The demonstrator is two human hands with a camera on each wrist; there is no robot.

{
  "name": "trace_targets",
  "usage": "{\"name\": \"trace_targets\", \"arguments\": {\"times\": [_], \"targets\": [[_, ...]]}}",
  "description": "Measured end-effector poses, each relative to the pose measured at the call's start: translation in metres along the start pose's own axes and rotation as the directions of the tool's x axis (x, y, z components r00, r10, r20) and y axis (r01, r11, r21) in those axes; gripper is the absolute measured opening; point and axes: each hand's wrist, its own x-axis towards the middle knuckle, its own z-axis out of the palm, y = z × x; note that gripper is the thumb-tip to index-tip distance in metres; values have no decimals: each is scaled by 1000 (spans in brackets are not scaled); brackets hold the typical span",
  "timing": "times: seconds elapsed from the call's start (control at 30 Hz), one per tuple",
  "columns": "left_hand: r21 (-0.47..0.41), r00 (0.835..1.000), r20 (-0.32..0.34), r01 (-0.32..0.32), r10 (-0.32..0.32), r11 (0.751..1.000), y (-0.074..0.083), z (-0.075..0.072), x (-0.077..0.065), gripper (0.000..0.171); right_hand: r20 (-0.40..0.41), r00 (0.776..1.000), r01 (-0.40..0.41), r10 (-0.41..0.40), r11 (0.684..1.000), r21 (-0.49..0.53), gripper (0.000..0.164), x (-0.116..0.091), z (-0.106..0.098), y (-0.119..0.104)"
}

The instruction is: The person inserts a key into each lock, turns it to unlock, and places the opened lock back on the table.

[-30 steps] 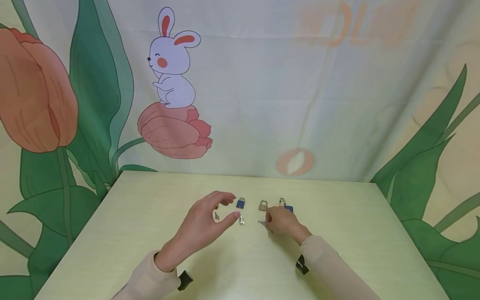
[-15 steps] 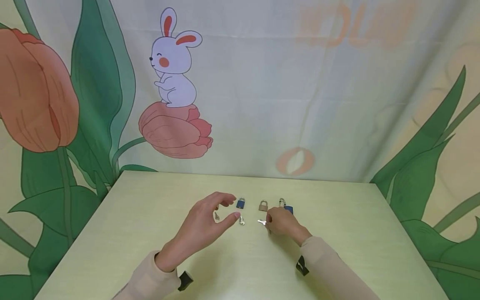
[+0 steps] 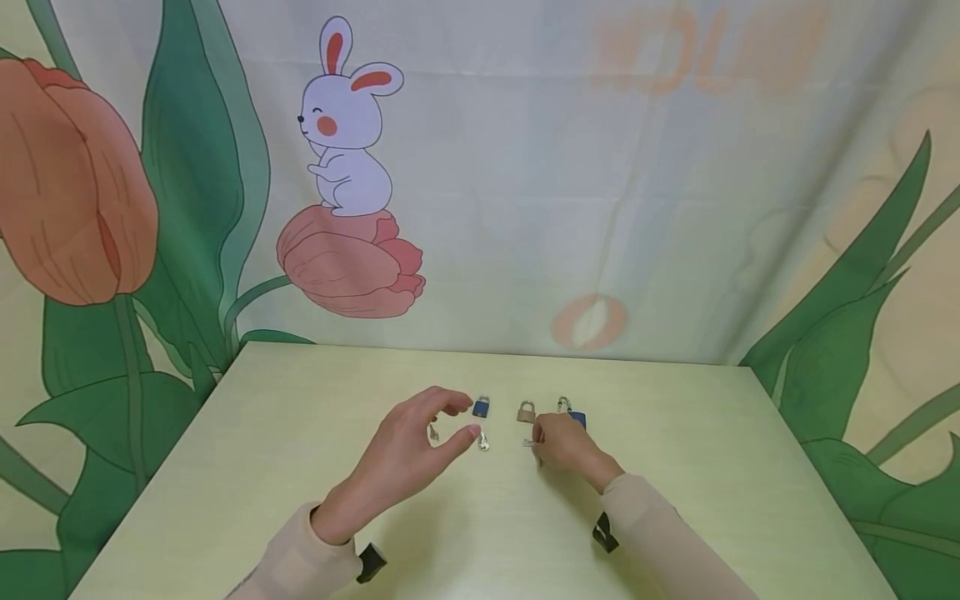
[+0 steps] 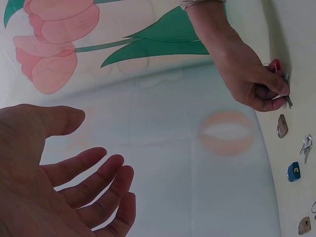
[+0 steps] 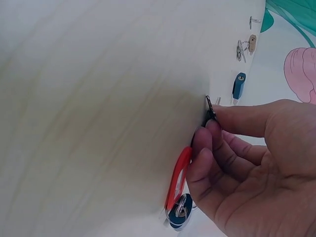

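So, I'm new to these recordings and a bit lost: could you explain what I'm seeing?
No robot here, just a person working with two bare hands. The widest picture looks forward and down from the person's head; the other two are taken from the left and right wrists. On the pale table lie a small blue padlock, a brass padlock, other padlocks and some keys. The left hand hovers, holding nothing. The right hand pinches what looks like a key; a red tag shows beside it in the right-wrist picture.
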Motion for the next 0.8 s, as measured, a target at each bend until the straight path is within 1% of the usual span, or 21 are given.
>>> {"name": "trace_targets", "arguments": {"times": [0.23,0.4,0.63,0.8], "targets": [[13,1000,-3,-2,2,1000,1,1,2,29,32,999,-11,11,1000,10,3,3,-2,1],[17,1000,-3,-5,5,1000,3,0,3,29,41,999,10,-11,1000,23,5,3,-3,2],[10,1000,8,4,-4,1000,4,1,4,29,23,999,40,-40,999,16,8,2,-6,4],[18,1000,5,7,-7,1000,5,0,6,29,-22,998,59,-59,998,28,7,2,-16,3]]}}
